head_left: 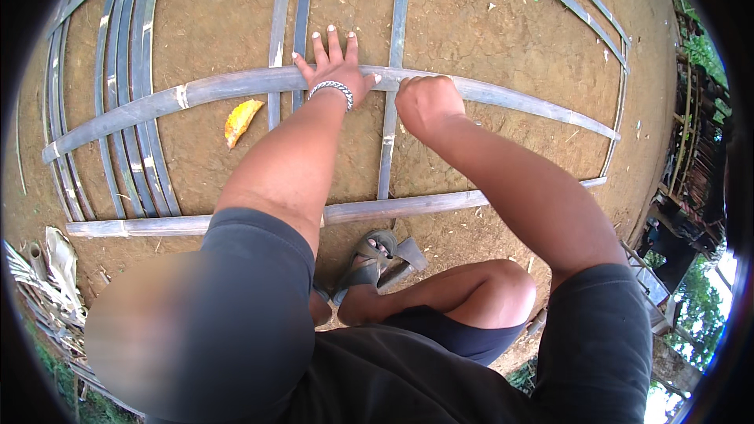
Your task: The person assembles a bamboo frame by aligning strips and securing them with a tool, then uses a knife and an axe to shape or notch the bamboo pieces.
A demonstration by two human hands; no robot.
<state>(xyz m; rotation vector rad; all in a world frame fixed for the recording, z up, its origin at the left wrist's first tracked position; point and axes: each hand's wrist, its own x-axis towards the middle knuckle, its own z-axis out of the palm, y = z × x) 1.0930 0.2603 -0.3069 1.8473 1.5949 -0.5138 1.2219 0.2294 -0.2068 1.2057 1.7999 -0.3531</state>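
A long bamboo strip (236, 84) runs crosswise over several upright strips on the ground. My left hand (336, 74) lies flat on it, fingers spread and pointing away, with a metal chain bracelet at the wrist. To its right, my right hand (430, 106) is closed in a fist against the same strip. That fist sits just right of where an upright bamboo strip (389, 141) crosses under the long one. Whatever the fist holds, if anything, is hidden by the fingers. A nearer crosswise bamboo strip (424, 204) lies closer to my feet.
Several upright bamboo strips (126, 110) stand grouped at the left. A yellow-orange curled leaf-like piece (243, 122) rests on the bare soil. By my sandalled foot (365, 267) is a grey, wedge-shaped metal tool head (408, 255). Split sticks (47, 306) are heaped at lower left.
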